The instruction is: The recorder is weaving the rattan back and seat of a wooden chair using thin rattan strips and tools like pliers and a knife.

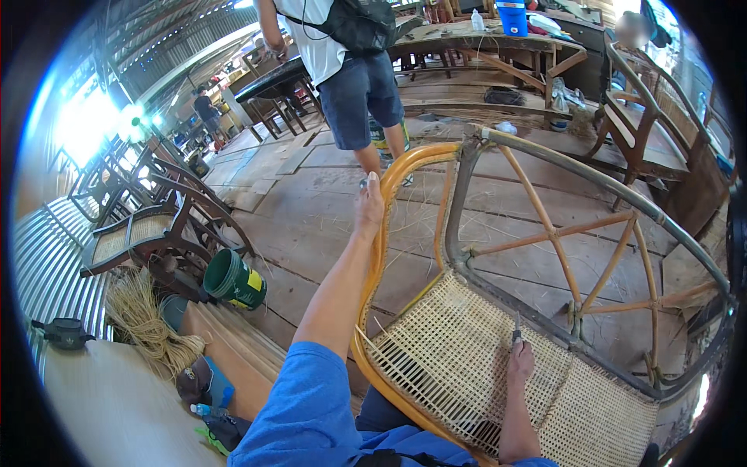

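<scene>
A rattan bench frame with a glossy honey-coloured arm stands in front of me. My left hand is closed round the upper part of that curved arm, thumb on top, with its fingers mostly hidden. Woven cane seat spans the lower frame, open strips showing along its near left edge. Over the seat, my right hand is closed on a small pointed tool, its thin tip upward; whether it is an awl or a knife I cannot tell. Dark grey poles and crossed tan rattan braces form the far side.
A green bucket, a bundle of cane strips and stacked dark chairs are on the left. A person in shorts stands ahead beside a workbench. Wooden furniture is at the right. Cane scraps lie on the plank floor.
</scene>
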Available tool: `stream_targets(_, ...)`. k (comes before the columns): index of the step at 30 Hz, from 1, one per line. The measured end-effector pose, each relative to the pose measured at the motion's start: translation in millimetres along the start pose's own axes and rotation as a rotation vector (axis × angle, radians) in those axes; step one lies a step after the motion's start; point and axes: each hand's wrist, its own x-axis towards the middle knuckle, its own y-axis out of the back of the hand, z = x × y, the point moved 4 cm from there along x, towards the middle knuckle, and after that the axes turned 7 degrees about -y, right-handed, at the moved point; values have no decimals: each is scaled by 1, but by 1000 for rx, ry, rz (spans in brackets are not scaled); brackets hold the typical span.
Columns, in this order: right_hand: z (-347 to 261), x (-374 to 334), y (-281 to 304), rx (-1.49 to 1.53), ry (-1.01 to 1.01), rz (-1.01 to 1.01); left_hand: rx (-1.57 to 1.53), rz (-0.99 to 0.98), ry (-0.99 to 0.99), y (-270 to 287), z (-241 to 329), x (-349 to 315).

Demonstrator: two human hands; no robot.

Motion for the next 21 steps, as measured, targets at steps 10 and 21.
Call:
stream_targets(10, 1, 3, 1, -26, 88, 11, -160, 68, 113, 13, 16, -13)
stream_targets(21, -3, 4, -3, -128, 119, 50, -343, 50, 145, 21, 14, -15)
